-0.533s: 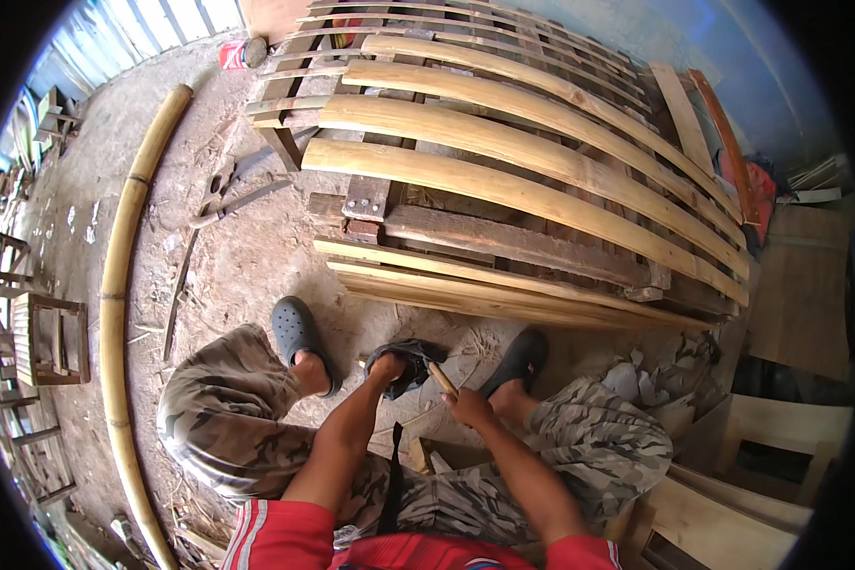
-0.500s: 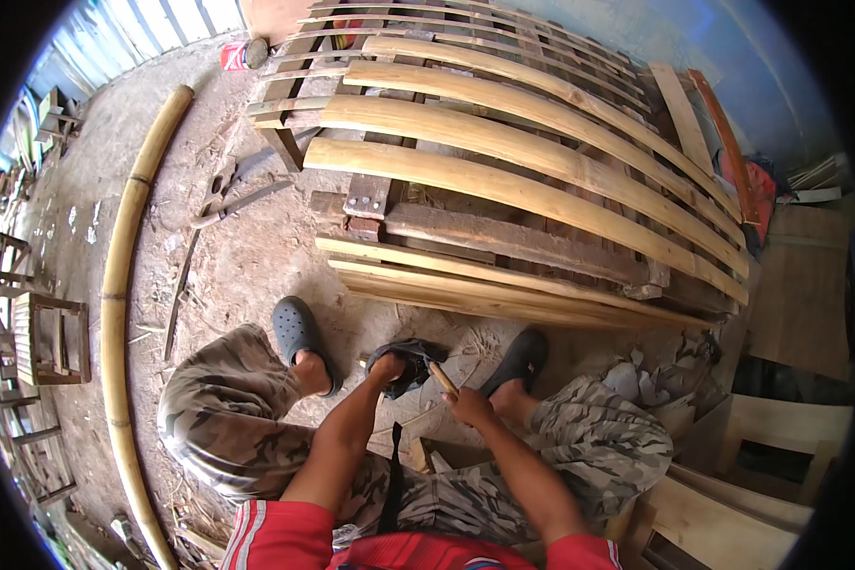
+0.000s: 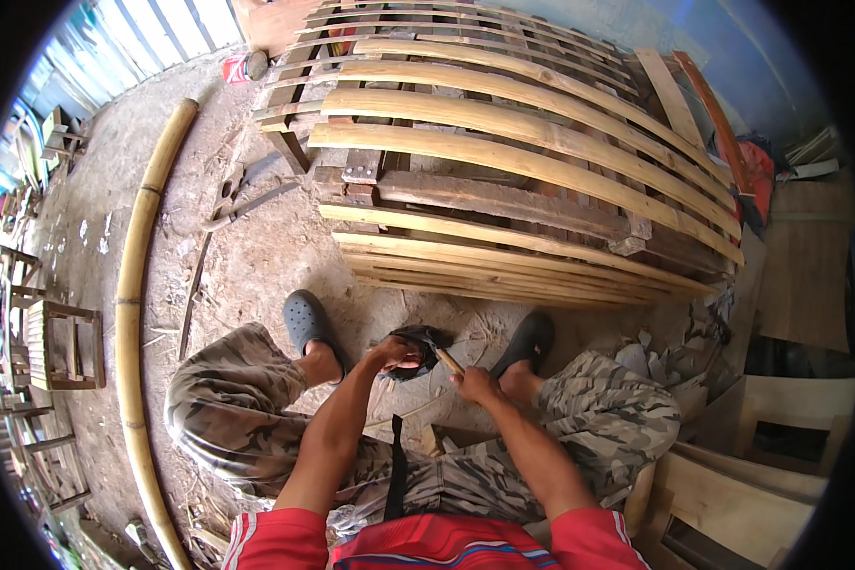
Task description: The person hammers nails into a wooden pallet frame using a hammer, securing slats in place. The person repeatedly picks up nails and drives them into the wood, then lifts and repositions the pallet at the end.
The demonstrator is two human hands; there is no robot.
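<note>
A crumpled black plastic bag point(image 3: 422, 344) lies on the ground between my feet. My left hand point(image 3: 396, 352) is at its near left side, fingers curled on the plastic; its fingertips are partly hidden. My right hand point(image 3: 476, 385) is closed round the wooden handle point(image 3: 448, 360) of a slim tool, pointed up and left at the bag. The tool's far end is too small and dark to make out.
Long split bamboo strips point(image 3: 541, 142) lie across a wooden frame ahead, with more strips point(image 3: 503, 271) along its near side. A bamboo pole point(image 3: 131, 313) stretches along the left floor. A long-handled tool point(image 3: 220, 220) lies left of the frame. Wooden pieces point(image 3: 731, 484) stand at my right.
My left hand shows more of its fingers at the bag's edge than before. The right hand keeps hold of the wooden-handled tool. The whole view has shifted slightly.
</note>
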